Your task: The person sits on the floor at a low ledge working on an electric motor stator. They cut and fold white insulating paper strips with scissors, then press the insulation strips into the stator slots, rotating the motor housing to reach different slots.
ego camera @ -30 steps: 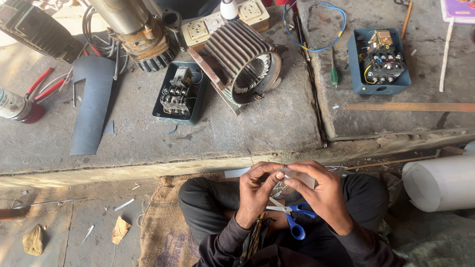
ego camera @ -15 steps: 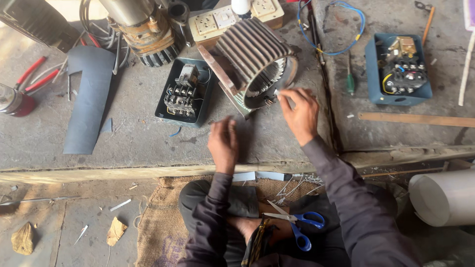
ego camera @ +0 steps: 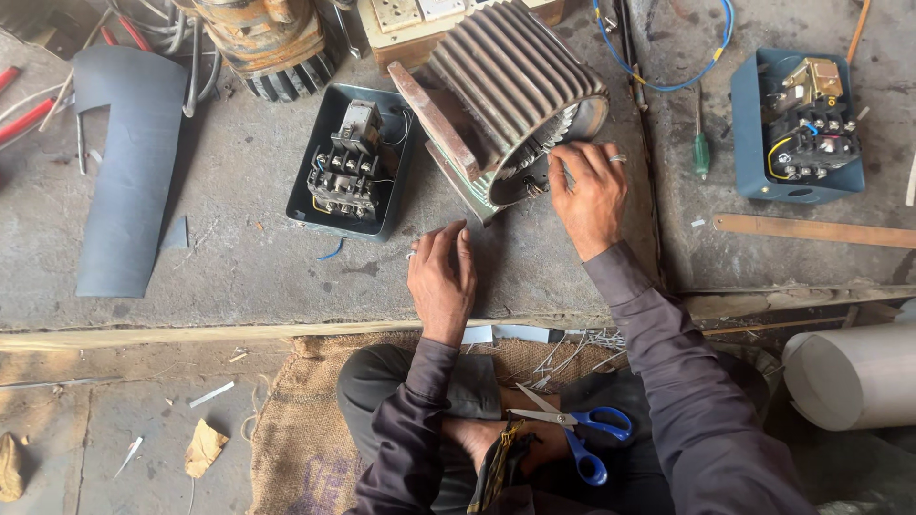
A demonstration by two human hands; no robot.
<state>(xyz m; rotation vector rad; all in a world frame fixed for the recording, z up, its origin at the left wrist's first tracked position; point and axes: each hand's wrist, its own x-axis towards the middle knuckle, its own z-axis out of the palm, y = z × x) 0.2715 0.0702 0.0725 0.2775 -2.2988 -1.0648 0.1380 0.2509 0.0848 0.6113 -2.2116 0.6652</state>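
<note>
**Right hand at stator mouth, left hand flat on slab**

Seated person, cross-legged on burlap sacking (ego camera: 305,420), facing a low concrete counter (ego camera: 239,267). Right hand (ego camera: 590,195) reaches to the open end of the finned motor stator housing (ego camera: 515,91), upper centre of frame; fingers curled loosely at the lower rim of the bore, touching or just beside the windings, grip on anything small cannot be told. Ring on one finger. Left hand (ego camera: 441,277) lies open, palm down on the counter, below and left of the housing, holding nothing.

Key relation: housing lies on its side, long axis running upper left to lower right, bore mouth facing lower right toward the right hand. Right hand is the nearer one; left hand sits apart, near the housing's foot.

Around: open starter box with contactor (ego camera: 348,162) left of housing, second blue box (ego camera: 801,124) upper right, green screwdriver (ego camera: 701,143) between. Blue-handled scissors (ego camera: 577,434) rest on the lap. Grey insulation sheet (ego camera: 129,172) at left.
</note>
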